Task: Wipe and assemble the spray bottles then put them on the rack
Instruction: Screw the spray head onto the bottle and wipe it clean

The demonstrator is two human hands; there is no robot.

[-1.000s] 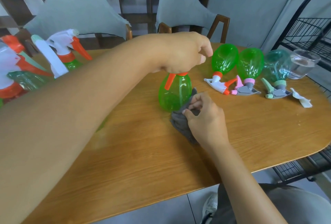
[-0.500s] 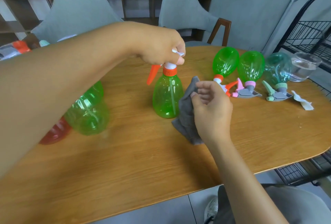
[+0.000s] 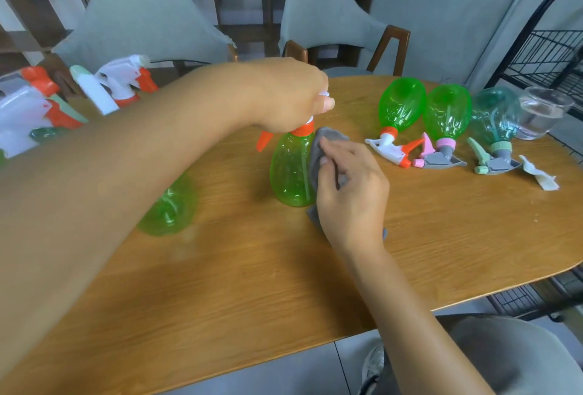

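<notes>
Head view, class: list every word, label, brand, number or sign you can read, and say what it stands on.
None: no readable text shows anywhere. The upright green plastic spray bottle under the left hand is unlabelled, as are the grey cloth in the right hand and the clear glass cup.

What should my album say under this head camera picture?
Left hand holds the green bottle; right hand wipes with cloth.

Upright bottle [image 3: 290, 170] mid-table [image 3: 252, 284], cloth [image 3: 318, 145] right.
</notes>
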